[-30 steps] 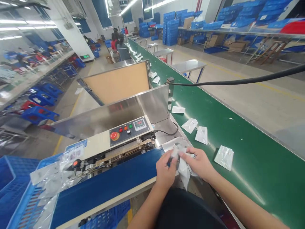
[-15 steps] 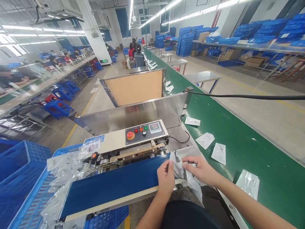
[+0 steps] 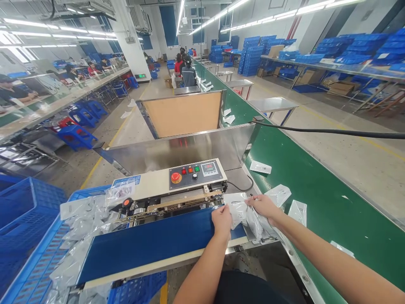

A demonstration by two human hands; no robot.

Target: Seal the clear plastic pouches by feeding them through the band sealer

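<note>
A white plastic pouch [image 3: 237, 206] is stretched flat between my two hands at the right end of a band sealer [image 3: 152, 190]. My left hand [image 3: 222, 221] pinches its left edge, over the sealer's blue belt [image 3: 152, 240]. My right hand [image 3: 263, 207] is closed on the pouch's upper right edge. More crumpled pouches [image 3: 255, 224] lie just under my right hand, and I cannot tell whether its hidden fingers hold any of them. The pouch's upper left corner is close to the sealer's feed opening.
A green conveyor [image 3: 322, 211] with scattered pouches runs along the right. At the sealer's left end, many pouches fill a blue basket [image 3: 41, 261]. A steel panel [image 3: 183, 147] stands behind the sealer. A black cable [image 3: 332, 131] crosses above the conveyor. People [image 3: 188, 74] sit farther off.
Both hands have moved slightly up toward the sealer's feed end. The pouch, bunched and tilted before, is now spread flat. A pouch on the conveyor near my right arm is now mostly hidden.
</note>
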